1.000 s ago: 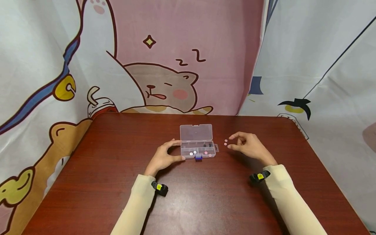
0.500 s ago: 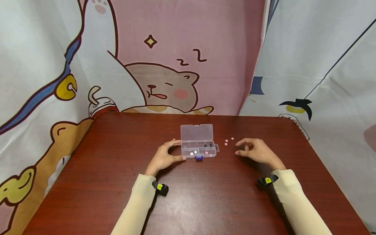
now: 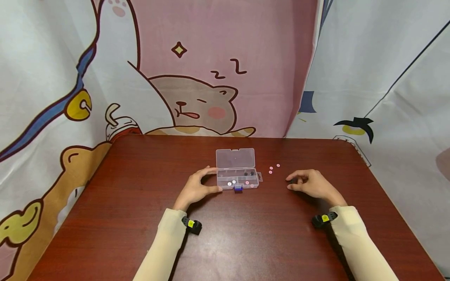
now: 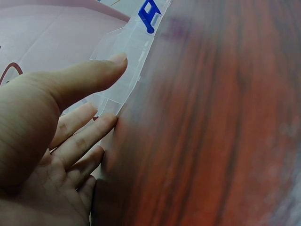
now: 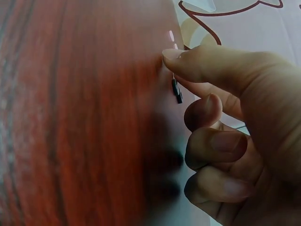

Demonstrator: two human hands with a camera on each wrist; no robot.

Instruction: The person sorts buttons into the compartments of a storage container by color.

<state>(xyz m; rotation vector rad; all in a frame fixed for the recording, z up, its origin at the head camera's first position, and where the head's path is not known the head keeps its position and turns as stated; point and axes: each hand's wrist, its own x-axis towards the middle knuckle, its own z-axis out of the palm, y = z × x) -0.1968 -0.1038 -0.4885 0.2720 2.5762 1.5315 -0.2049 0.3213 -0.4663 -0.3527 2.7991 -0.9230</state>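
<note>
A clear plastic compartment box (image 3: 227, 188) stands with its lid raised and a blue latch (image 3: 238, 189) at its front. White, pink and black button-like pieces lie in its compartments. My left hand (image 3: 197, 187) holds the box at its left end, thumb by the front corner and fingers at the back. Right of the box, three small pink rounds (image 3: 270, 168) lie on the table. My right hand (image 3: 314, 185) is low over the table to their right, thumb and forefinger apart, other fingers curled. Small black pieces (image 5: 176, 89) show past the right thumb, partly hidden by the hand.
The dark red wooden table (image 3: 225, 242) reaches back to a printed curtain (image 3: 274, 58) with a sleeping cat drawing. A clear hanging tab (image 3: 259, 176) sticks out from the box's right side, towards the pink pieces.
My right hand has let go of a third pink piece behind the other two and moved right and nearer to me. The left hand stays at the box.
</note>
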